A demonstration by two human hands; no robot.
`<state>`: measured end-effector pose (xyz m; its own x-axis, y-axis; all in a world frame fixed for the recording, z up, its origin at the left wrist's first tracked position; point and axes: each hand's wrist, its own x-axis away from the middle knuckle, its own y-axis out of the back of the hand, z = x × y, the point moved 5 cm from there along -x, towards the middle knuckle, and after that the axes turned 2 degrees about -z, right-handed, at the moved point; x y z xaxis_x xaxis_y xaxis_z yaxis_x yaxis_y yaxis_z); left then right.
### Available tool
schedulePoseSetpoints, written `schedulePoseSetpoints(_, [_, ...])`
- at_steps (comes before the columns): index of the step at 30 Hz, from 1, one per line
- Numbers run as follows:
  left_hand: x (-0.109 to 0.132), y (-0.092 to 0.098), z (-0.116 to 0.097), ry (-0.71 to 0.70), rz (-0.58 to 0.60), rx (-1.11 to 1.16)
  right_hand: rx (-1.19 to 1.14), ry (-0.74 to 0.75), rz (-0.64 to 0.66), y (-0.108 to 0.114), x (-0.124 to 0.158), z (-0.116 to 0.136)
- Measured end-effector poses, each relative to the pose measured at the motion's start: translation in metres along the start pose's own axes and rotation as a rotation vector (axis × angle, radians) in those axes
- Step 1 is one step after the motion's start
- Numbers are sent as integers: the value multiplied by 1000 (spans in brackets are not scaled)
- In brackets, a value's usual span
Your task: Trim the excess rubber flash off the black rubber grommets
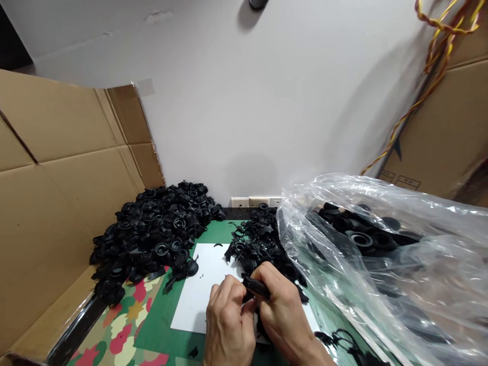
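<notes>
Low in the middle of the head view, my left hand (230, 317) and my right hand (281, 310) meet over a white sheet (190, 305). My right hand is closed round a dark, soft-looking black rubber part (256, 287), its end sticking out between thumb and fingers. The curled fingers of my left hand press against the same part from the other side. Much of it is hidden by my fingers, so its full shape cannot be made out. Just beyond my hands lies a small heap of black rubber scraps (259, 234).
A large pile of ribbed black rubber parts (160, 229) leans towards a cardboard box wall (76, 193) at left. On the right, a clear plastic bag (419, 274) holds more black parts. White sockets (259, 202) line the wall's foot. Twisted yellow-red wire (412, 109) hangs at right.
</notes>
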<state>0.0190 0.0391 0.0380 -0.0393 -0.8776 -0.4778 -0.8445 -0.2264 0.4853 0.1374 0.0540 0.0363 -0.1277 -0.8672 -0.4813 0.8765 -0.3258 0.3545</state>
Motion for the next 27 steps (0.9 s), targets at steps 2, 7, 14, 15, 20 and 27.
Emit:
schedulePoseSetpoints(2, [-4, 1, -3, -35, 4, -18, 20, -41, -5, -3, -3, 1])
schedulePoseSetpoints(7, [-8, 3, -4, -37, 6, 0, 47, -128, -10, -13, -13, -2])
schedulePoseSetpoints(14, [7, 4, 5, 65, 80, 292, 88, -296, -138, 24, -57, -33])
schedulePoseSetpoints(15, [5, 4, 7, 91, 113, 311, 75, -287, -102, 26, -59, -33])
schedulePoseSetpoints(20, [-5, 11, 18, 148, 60, 377, -14, -269, 148, 17, -46, -27])
schedulePoseSetpoints(27, [-2, 11, 23, 181, 0, 376, -60, -312, 240, 12, -23, -37])
